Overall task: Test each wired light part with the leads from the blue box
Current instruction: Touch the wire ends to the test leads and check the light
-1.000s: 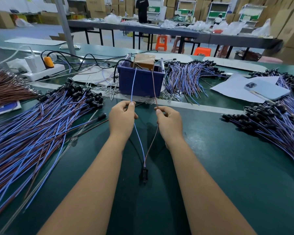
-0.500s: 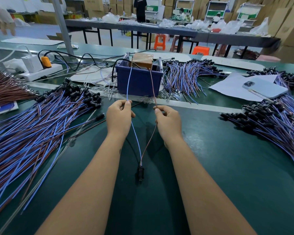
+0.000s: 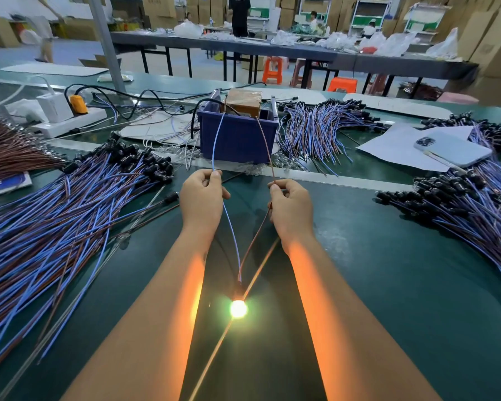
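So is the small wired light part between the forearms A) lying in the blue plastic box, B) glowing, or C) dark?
B: the small wired light part glows bright yellow-green on the table, its wires pinched by the left hand and right hand.

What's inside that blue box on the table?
A brown, cardboard-like block sticks up out of the blue box. Two thin leads, one blue and one brown, come over its front edge. The box's walls hide whatever lies deeper inside.
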`<state>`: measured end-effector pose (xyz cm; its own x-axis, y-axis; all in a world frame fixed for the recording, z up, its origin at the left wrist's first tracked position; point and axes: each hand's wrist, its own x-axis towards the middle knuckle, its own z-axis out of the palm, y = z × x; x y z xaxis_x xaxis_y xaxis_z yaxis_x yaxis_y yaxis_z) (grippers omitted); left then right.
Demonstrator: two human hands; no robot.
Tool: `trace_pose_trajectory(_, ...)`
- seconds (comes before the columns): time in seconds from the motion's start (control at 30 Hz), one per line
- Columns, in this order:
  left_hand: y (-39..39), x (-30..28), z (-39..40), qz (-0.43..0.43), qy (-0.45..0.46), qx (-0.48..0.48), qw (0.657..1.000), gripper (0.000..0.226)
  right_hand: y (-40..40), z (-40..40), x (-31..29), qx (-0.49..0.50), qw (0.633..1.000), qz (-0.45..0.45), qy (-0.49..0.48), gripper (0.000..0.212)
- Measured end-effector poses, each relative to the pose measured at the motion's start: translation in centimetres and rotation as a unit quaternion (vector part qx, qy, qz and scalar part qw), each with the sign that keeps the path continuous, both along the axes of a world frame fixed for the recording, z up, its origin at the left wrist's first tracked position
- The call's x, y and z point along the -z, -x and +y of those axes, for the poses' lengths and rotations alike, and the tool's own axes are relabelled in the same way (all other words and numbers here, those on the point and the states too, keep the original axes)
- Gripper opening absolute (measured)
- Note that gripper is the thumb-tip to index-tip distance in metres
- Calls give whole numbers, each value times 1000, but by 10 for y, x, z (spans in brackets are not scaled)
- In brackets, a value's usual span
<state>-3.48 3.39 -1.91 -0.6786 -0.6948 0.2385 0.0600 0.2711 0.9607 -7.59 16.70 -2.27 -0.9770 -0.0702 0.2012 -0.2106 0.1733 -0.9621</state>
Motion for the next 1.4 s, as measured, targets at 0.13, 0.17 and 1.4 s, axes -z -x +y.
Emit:
trace_pose_trajectory(0.13,-1,-1,1,1,-12,2,1000,17,-2,1,-2,1,1000,-4,6,20)
trace_pose_trajectory(0.17,-1,-2,1,0,-10,2,1000,17,-2,1,-2,1,1000,-4,2,19)
trace_pose_trajectory(1.4,-1,-15,9,113,-390,130,905,18,-22,4,-14,-222,970,60,79,27)
